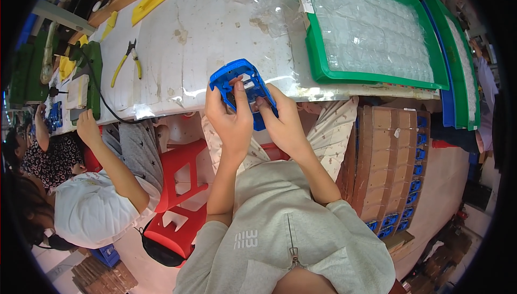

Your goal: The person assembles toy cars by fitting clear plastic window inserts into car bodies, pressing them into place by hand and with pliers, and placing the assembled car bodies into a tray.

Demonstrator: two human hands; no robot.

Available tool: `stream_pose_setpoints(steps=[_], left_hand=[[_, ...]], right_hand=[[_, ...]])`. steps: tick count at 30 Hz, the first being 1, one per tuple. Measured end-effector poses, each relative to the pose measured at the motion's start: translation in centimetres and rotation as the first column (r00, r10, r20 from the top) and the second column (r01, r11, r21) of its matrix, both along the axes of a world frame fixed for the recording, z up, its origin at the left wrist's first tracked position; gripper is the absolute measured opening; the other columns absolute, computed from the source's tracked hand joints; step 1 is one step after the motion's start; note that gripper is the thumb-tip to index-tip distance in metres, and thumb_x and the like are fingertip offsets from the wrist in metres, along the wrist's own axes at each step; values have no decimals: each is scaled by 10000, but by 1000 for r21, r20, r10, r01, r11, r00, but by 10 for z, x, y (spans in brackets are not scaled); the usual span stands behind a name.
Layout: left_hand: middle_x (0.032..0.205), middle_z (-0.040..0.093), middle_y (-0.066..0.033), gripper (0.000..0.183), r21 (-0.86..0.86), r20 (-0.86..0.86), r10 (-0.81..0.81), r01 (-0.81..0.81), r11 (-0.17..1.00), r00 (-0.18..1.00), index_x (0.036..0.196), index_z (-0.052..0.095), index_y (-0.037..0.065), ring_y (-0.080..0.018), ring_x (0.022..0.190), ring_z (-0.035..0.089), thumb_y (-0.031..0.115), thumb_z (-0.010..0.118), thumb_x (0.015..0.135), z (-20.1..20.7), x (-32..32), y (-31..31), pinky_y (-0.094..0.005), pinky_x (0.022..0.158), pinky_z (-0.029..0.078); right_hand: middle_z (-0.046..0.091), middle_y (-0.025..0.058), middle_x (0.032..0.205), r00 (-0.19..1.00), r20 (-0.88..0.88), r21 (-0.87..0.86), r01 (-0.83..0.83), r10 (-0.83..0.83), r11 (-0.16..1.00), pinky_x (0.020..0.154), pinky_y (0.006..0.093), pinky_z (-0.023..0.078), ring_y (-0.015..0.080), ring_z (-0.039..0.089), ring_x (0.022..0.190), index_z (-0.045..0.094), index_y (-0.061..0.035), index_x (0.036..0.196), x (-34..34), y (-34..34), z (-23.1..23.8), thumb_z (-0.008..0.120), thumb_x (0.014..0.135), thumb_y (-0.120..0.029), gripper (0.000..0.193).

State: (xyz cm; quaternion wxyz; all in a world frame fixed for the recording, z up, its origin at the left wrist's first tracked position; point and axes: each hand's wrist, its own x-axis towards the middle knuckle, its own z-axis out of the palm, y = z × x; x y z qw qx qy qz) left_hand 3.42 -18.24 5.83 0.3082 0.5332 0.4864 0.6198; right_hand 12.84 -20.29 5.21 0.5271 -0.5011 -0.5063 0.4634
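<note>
A blue plastic housing [237, 68] with an open frame and rounded corners is held up above the near edge of the white table. My left hand [232, 119] grips its left side, with the thumb reaching into the opening. On the other side my right hand [280, 124] holds the lower right edge, its thumb also bent over the inside. Small clear or metallic parts show within the opening, too small to name. The fingers behind the housing are hidden.
Pliers with yellow handles [128, 63] lie on the table [204, 41]. At the right stands a green tray [318, 62] of clear plastic pieces. A divided cardboard box [379, 159] with blue parts is below. A co-worker [102, 202] sits left, by a green machine [92, 78].
</note>
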Motion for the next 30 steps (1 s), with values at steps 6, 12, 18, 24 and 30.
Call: stream_pose_setpoints(steps=[6, 12, 18, 24, 30], left_hand=[[847, 605, -71, 79, -110, 42, -69, 73, 991, 997, 926, 565, -7, -93, 788, 551, 36, 552, 860, -15, -20, 32, -221, 679, 438], [713, 594, -112, 284, -334, -607, -73, -170, 927, 792, 956, 551, -46, -131, 554, 558, 156, 636, 776, -34, -177, 170, -276, 492, 434], [824, 587, -191, 247, 87, -958, 195, -440, 894, 208, 937, 529, -39, -304, 724, 590, 55, 584, 714, -29, -190, 212, -398, 634, 464], [981, 557, -201, 349, 377, -871, 313, 106, 920, 378, 1024, 513, -32, -362, 941, 513, 34, 585, 689, -27, -73, 254, -423, 831, 409], [1043, 577, -210, 340, 254, -915, 217, 67, 965, 341, 1055, 551, -18, -358, 941, 531, 76, 581, 730, -87, -66, 332, -426, 835, 419]], right_hand=[[563, 128, 971, 991, -130, -52, -51, 43, 997, 651, 275, 469, 147, 565, 728, 445, 26, 1117, -1, -1, -6, 607, 813, -99, 367], [508, 132, 1102, 1000, 20, 153, -7, 4, 988, 783, 277, 465, 176, 580, 840, 428, 14, 1201, 29, -24, -6, 606, 797, -45, 445], [545, 78, 980, 939, 27, 213, 330, -343, 920, 692, 237, 449, 114, 556, 737, 566, 7, 975, 107, -83, -47, 583, 790, -18, 187], [573, 36, 815, 703, -55, 112, 710, -709, 695, 604, 195, 424, 71, 518, 653, 551, -7, 876, 177, -138, -91, 495, 863, -5, 58], [567, 14, 789, 432, 136, 93, 891, -892, 445, 580, 189, 403, 60, 493, 645, 549, -7, 886, 224, -175, -141, 511, 848, -6, 54]])
